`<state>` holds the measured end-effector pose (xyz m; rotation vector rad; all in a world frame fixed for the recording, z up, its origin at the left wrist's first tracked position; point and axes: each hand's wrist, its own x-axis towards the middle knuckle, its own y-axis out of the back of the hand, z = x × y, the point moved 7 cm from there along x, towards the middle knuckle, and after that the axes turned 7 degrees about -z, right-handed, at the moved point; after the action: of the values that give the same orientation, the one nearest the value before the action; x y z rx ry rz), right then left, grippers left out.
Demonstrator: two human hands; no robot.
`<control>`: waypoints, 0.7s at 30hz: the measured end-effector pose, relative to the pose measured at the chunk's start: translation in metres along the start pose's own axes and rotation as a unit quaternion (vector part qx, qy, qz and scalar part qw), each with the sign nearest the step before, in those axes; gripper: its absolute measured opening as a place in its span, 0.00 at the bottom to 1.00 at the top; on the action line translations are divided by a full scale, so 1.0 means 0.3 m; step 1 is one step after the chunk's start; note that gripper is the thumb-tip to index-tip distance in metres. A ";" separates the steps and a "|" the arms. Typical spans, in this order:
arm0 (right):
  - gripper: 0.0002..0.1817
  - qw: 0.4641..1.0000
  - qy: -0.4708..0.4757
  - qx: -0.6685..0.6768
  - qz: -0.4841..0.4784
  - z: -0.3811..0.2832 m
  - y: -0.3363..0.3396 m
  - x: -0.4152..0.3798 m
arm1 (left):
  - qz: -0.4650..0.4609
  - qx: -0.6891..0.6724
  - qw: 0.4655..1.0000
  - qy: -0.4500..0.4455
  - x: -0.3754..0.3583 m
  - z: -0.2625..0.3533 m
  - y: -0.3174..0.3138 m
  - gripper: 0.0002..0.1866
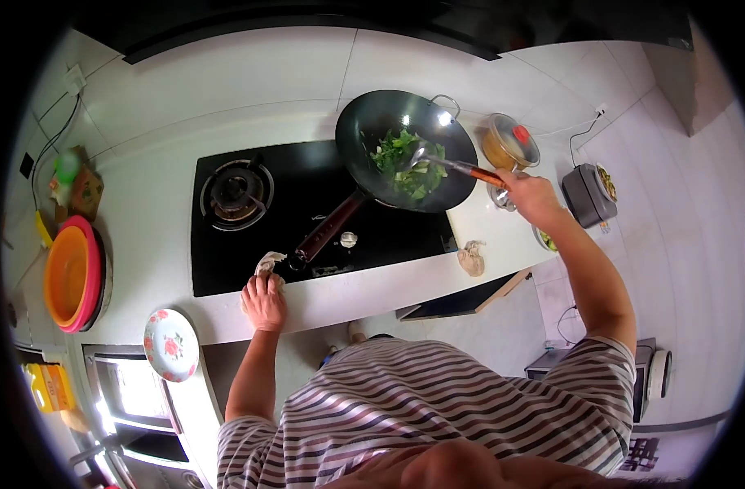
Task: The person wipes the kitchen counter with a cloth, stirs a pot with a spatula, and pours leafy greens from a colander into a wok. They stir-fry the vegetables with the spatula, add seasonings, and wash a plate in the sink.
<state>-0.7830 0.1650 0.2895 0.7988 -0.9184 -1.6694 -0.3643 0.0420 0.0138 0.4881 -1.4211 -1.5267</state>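
Note:
My right hand (535, 198) is closed round the wooden handle of a metal cooking spatula (462, 168). Its shiny head sits among chopped leafy greens (415, 186) inside the dark wok (368, 122), and its exact shape is hard to make out. The wok rests over the right side of the black gas stove (299, 196), its long brown handle slanting toward the front left. At the counter's front edge, my left hand (264, 305) has its fingers curled over a crumpled pale cloth (271, 262), close to the end of the wok handle.
Right of the wok stand a lidded glass pot (507, 145) and a small metal container (501, 197). Another crumpled cloth (472, 258) lies near the front edge. Leftward are a burner (236, 196), stacked basins (67, 277) and a floral plate (171, 345) at the counter edge.

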 end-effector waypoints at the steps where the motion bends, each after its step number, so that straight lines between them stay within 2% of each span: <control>1: 0.17 0.998 -0.010 0.068 -0.013 0.012 0.045 -0.035 | 0.000 0.008 1.000 -0.002 -0.001 -0.002 -0.005 0.18; 3: 0.16 0.975 -0.037 0.213 -0.051 0.046 0.070 -0.092 | 0.000 0.012 1.000 0.001 -0.004 0.002 0.002 0.17; 6: 0.16 0.960 -0.007 0.274 -0.055 0.027 0.024 -0.133 | 0.005 0.013 1.000 0.002 -0.008 -0.005 -0.012 0.17; 8: 0.17 0.936 0.003 0.330 -0.120 -0.039 -0.146 -0.089 | 0.012 0.010 1.000 -0.007 -0.007 -0.003 -0.020 0.17; 10: 0.21 0.948 -0.059 0.272 -0.154 -0.138 -0.247 -0.056 | 0.013 0.010 1.000 -0.003 -0.009 -0.003 -0.019 0.16; 11: 0.23 0.935 -0.075 0.319 -0.134 -0.161 -0.331 -0.029 | -0.006 0.006 1.000 0.001 -0.011 -0.012 -0.034 0.17; 12: 0.26 0.930 -0.090 0.328 -0.141 -0.211 -0.293 -0.033 | -0.001 0.008 1.000 -0.003 -0.014 -0.011 -0.038 0.17; 15: 0.27 0.930 -0.048 0.347 -0.107 -0.250 -0.277 -0.054 | 0.033 0.011 0.999 -0.015 -0.013 0.005 -0.015 0.17; 17: 0.28 0.826 -0.078 0.506 -0.238 -0.243 -0.235 -0.118 | 0.026 0.016 0.999 -0.017 -0.015 0.001 -0.028 0.17; 18: 0.28 0.822 -0.082 0.510 -0.238 -0.226 -0.253 -0.132 | 0.021 0.018 0.999 -0.017 -0.014 -0.001 -0.036 0.17; 20: 0.28 0.767 -0.054 0.591 -0.243 -0.206 -0.295 -0.157 | 0.001 0.023 1.000 -0.018 -0.011 0.011 -0.009 0.16; 21: 0.24 0.741 -0.060 0.623 -0.241 -0.180 -0.323 -0.169 | -0.023 0.024 0.999 -0.005 -0.013 0.003 -0.010 0.15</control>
<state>-0.7685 0.2216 0.1823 1.9569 -2.1168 -1.3342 -0.3645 0.0455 0.0099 0.5469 -1.4660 -1.5346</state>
